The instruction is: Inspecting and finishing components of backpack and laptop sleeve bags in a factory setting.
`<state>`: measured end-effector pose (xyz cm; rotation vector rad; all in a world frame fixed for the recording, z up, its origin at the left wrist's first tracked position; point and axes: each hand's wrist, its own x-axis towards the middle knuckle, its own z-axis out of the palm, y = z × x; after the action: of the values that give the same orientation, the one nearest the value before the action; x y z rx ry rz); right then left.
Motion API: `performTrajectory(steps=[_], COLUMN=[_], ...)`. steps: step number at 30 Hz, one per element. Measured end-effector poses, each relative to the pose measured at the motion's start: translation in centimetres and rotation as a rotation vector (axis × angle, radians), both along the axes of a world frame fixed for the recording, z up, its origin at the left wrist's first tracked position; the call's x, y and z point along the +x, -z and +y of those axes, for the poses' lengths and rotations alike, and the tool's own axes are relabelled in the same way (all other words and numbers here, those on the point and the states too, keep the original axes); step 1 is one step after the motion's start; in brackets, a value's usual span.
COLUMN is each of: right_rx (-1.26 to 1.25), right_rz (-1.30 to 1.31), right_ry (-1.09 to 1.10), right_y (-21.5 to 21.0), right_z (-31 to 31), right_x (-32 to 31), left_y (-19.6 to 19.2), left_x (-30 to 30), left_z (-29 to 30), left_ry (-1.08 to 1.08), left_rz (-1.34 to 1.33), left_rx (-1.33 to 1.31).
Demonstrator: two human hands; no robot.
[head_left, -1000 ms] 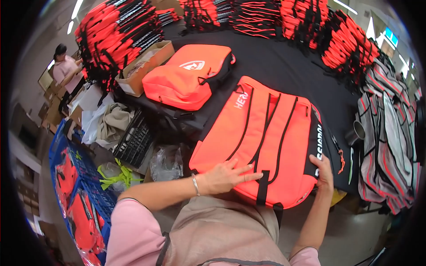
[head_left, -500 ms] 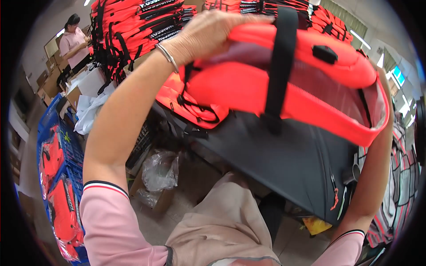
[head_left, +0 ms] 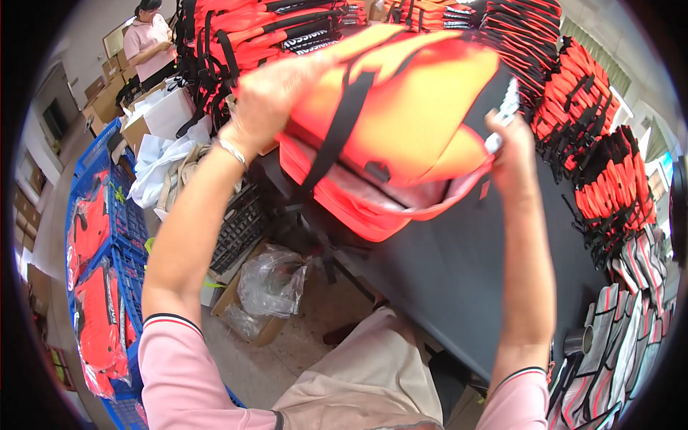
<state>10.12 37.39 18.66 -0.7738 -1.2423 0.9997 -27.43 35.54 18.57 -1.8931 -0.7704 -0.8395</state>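
A bright orange-red backpack [head_left: 430,107] with black straps is held up in front of me, tilted, its zipped mouth gaping to show a pale lining. My left hand [head_left: 266,104] grips its left end; the fingers are blurred and partly hidden against the fabric. At the bag's right edge my right hand [head_left: 514,147] is closed around a crumpled white tag [head_left: 510,104]. A black strap [head_left: 340,129] crosses the bag's opening. Beneath the bag lies the black table top [head_left: 494,265].
Stacks of orange-red bags [head_left: 272,25] line the table's back and right. Blue crates [head_left: 129,265] hold wrapped bags on the left. A carton [head_left: 269,333] with clear plastic stands below. Grey striped pieces [head_left: 609,344] hang at right. A co-worker [head_left: 150,46] stands far left.
The backpack has swung left and turned, showing more of its outer panel. My left hand moved left and down. My right hand, hidden before behind the bag, now shows with the white tag.
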Motion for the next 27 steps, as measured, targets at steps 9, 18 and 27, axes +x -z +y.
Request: performTrajectory(steps=[9, 18, 27], right_rx=[-0.465, -0.232, -0.341], right_rz=[0.158, -0.12, 0.043], right_ry=[-0.038, 0.154, 0.155], right_y=[18.2, 15.2, 19.1], right_z=[1.2, 3.3, 2.8], right_x=[-2.7, -3.0, -1.2], left_y=[16.0, 13.4, 14.9], left_x=[-0.9, -1.1, 0.9], left_z=[-0.2, 0.9, 2.1], left_ry=[-0.386, -0.257, -0.274], left_rz=[0.038, -0.093, -0.039], left_rx=[-0.741, -0.706, -0.687])
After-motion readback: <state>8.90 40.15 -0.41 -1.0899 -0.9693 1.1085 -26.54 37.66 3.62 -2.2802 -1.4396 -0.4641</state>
